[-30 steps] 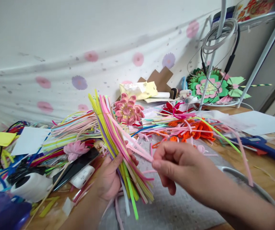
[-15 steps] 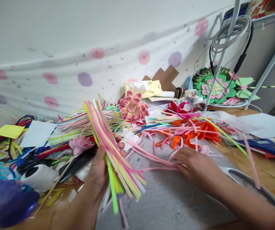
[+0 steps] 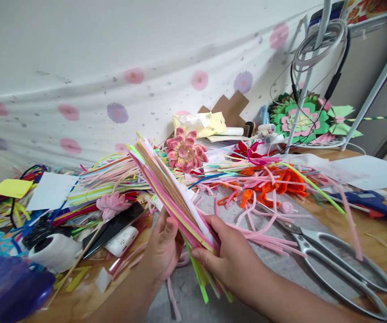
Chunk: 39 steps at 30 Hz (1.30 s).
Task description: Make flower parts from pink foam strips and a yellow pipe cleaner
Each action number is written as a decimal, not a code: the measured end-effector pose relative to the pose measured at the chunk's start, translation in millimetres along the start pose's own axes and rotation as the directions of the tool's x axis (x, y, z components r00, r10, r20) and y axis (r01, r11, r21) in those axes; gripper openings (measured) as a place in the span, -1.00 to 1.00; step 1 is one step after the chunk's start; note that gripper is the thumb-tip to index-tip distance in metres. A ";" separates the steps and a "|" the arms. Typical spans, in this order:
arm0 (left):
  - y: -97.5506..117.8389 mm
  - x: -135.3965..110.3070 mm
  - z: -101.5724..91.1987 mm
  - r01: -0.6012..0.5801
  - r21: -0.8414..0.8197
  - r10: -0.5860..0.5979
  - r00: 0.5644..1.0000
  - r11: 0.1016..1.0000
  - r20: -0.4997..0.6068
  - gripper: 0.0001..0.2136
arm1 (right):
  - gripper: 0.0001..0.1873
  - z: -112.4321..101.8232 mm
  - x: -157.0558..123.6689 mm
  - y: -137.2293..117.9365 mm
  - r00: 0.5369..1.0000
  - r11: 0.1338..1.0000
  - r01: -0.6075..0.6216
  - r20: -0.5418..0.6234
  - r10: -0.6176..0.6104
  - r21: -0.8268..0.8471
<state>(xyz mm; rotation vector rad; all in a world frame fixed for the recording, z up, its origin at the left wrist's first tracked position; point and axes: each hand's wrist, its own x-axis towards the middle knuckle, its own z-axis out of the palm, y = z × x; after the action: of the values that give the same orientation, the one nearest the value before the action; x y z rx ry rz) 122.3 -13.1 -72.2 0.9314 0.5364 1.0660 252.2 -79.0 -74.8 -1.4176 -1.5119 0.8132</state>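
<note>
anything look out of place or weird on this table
Loose pink strips lie bent and scattered beside the scissors, whereas the bundle in the right hand runs fairly straight. What looks like a phone lies by a small pink flower, an odd spot for it. Nothing is plainly spilled.

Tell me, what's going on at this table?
A person's right hand grips a thick bundle of multicoloured, fuzzy craft stems above a grey mat. The left hand is close against it, its grip unclear. Loose pale-pink fuzzy stems and large silver metal scissors lie to the right.
</note>
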 end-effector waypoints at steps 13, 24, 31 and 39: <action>6.6 0.4 -2.9 0.147 0.250 -0.184 0.974 0.957 0.129 -0.68 | -0.80 -24.3 19.1 1.1 0.988 0.964 -0.147 0.072 0.134 0.221; 13.0 -4.2 -1.4 0.321 0.053 -0.325 0.939 0.946 0.110 -0.68 | -0.85 -41.3 16.1 14.5 0.931 0.540 -0.366 0.298 0.213 0.758; 10.1 -3.6 -3.9 0.322 0.083 -0.330 0.937 0.943 0.114 -0.70 | -0.81 -36.7 14.1 6.9 0.922 0.539 -0.387 0.314 0.226 0.749; 2.2 -4.3 8.9 0.245 0.068 -0.248 0.968 0.967 0.032 -0.59 | -0.79 -25.6 16.0 1.1 0.940 0.609 -0.338 0.282 0.191 0.717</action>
<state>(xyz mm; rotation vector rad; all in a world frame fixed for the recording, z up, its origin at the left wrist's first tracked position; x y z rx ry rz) 126.3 -20.0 -65.9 0.9131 0.6381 0.8080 276.7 -65.9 -63.1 -0.9237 -0.8637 1.5817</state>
